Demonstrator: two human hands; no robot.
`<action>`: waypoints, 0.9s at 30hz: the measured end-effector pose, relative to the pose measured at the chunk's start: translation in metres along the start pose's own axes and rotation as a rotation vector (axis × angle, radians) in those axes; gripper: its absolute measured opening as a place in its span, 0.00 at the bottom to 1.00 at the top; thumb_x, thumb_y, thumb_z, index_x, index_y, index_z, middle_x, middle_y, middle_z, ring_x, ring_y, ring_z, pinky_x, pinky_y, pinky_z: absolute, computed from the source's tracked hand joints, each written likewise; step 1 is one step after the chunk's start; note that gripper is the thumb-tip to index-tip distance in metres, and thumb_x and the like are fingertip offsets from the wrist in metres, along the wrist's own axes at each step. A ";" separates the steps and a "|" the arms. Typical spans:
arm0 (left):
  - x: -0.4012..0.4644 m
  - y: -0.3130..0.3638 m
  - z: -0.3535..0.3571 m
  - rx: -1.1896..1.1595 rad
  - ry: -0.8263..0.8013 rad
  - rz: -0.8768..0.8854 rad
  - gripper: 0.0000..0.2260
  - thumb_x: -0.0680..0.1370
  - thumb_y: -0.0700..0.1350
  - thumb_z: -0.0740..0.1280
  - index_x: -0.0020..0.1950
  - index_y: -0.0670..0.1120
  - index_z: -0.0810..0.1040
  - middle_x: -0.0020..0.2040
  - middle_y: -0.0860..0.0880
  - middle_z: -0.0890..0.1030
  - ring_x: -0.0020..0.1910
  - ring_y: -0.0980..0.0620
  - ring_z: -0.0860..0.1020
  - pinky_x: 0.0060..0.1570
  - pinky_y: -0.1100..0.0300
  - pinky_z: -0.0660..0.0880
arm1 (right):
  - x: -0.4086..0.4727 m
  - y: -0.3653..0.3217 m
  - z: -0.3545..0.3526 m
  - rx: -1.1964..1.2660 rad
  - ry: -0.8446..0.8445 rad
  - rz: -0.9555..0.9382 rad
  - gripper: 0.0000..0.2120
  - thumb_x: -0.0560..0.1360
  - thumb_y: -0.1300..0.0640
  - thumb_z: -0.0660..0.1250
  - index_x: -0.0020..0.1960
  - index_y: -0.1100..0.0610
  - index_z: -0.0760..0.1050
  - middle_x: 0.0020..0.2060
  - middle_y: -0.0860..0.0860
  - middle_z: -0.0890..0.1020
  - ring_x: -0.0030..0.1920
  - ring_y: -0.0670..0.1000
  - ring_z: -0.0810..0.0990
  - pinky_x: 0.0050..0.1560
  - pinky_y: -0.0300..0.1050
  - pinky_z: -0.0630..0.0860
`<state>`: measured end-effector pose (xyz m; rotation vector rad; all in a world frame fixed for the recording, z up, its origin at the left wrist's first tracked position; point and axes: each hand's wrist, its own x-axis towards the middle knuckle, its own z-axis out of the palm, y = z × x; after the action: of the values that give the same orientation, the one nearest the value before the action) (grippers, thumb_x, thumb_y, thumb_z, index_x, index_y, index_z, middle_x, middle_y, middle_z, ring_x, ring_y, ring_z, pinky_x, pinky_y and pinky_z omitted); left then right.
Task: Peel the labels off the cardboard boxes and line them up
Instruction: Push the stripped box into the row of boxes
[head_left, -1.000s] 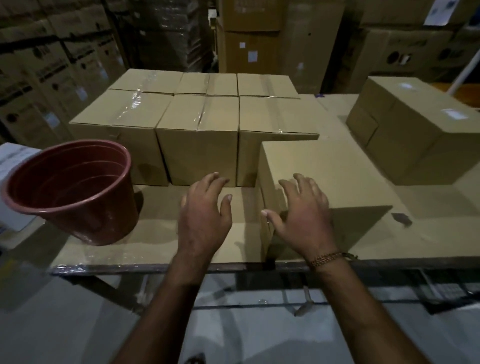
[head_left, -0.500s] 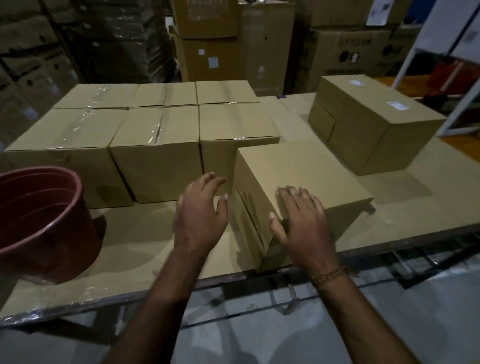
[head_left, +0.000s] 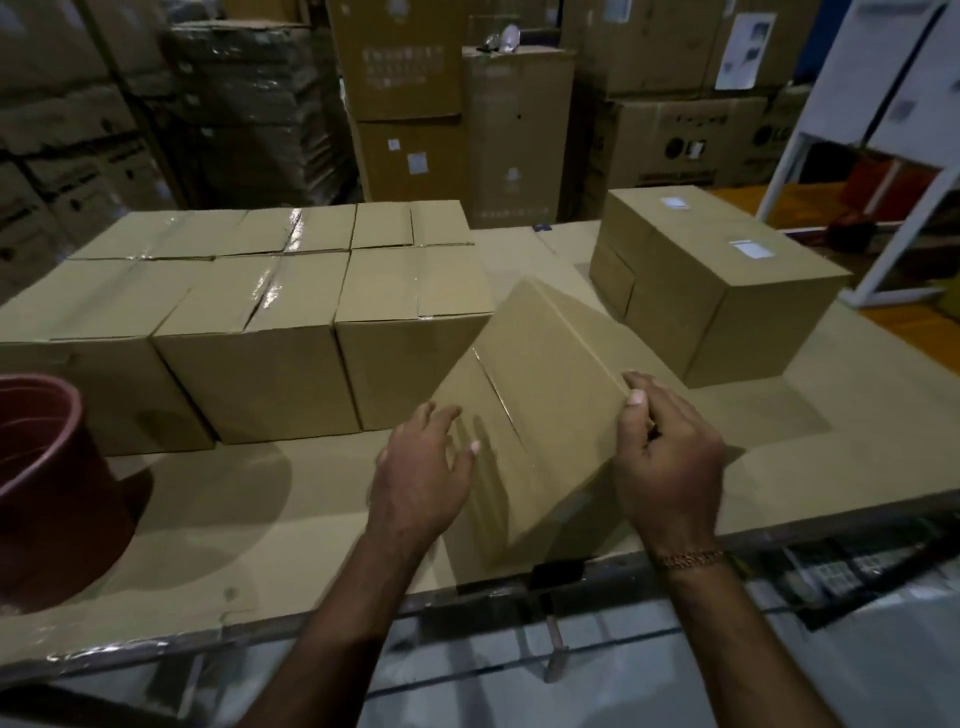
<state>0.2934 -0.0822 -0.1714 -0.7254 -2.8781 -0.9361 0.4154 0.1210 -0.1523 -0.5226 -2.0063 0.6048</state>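
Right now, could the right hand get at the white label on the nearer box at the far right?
Probably yes, but not at once. The right hand grips the tilted box; once it lets go, the white label lies uncovered on the box top, with bare table between.

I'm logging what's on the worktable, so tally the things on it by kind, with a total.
Plain brown cardboard boxes without labels, including the tilted one between the hands: 7
Brown cardboard boxes with white labels: 2
Reddish-brown plastic bucket: 1
Total: 10
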 end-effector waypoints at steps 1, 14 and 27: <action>0.000 0.008 0.008 0.001 -0.018 -0.022 0.25 0.82 0.59 0.65 0.79 0.57 0.68 0.81 0.51 0.67 0.75 0.47 0.69 0.69 0.41 0.73 | 0.006 0.007 -0.006 0.014 0.008 0.029 0.19 0.85 0.54 0.59 0.66 0.62 0.84 0.57 0.57 0.87 0.56 0.53 0.85 0.60 0.43 0.78; -0.009 0.098 0.078 -0.193 -0.224 0.026 0.49 0.74 0.75 0.64 0.86 0.58 0.44 0.85 0.57 0.40 0.83 0.53 0.53 0.77 0.48 0.61 | 0.061 0.112 -0.038 0.135 0.105 0.350 0.20 0.88 0.53 0.58 0.40 0.58 0.75 0.30 0.52 0.74 0.32 0.50 0.70 0.32 0.45 0.66; 0.040 0.114 0.109 -0.178 -0.072 0.052 0.42 0.78 0.50 0.75 0.85 0.55 0.52 0.84 0.64 0.49 0.81 0.60 0.54 0.79 0.53 0.60 | 0.070 0.182 -0.009 -0.215 -0.141 0.005 0.22 0.89 0.47 0.54 0.75 0.55 0.76 0.72 0.61 0.73 0.68 0.62 0.73 0.59 0.62 0.81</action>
<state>0.3206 0.0770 -0.1911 -0.8599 -2.8468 -1.1944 0.4123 0.3069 -0.2114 -0.6287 -2.2186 0.4408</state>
